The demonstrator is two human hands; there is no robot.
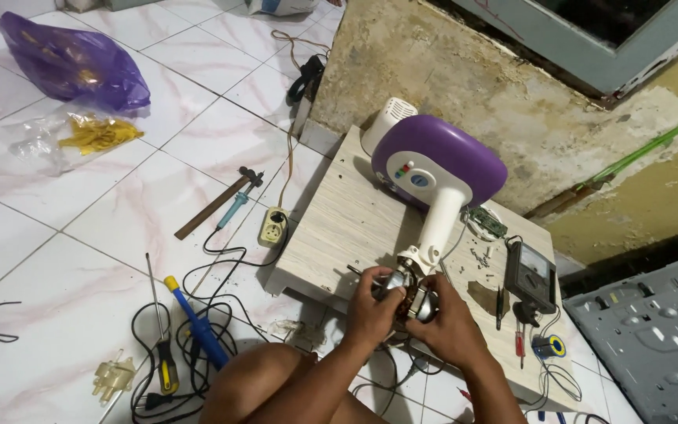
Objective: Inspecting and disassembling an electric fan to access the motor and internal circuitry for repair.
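Observation:
A purple and white fan base (pixel 437 162) lies tipped on a low pale wooden table (pixel 339 228), its white neck (pixel 442 224) pointing toward me. At the neck's end sits the bare metal motor (pixel 411 298) with a thin shaft sticking out to the left. My left hand (pixel 370 312) grips the motor's left side. My right hand (pixel 450 323) wraps its right side and underside. Both hands hide most of the motor.
A multimeter (pixel 530 275), solder spool (pixel 549 346), small circuit board (pixel 486 222) and screws lie on the table's right part. On the tiled floor: socket strip (pixel 274 226), hammer (pixel 215 206), blue soldering iron (pixel 196 323), yellow screwdriver (pixel 165 363), cables, purple bag (pixel 72 63). A grey panel (pixel 653 338) lies at right.

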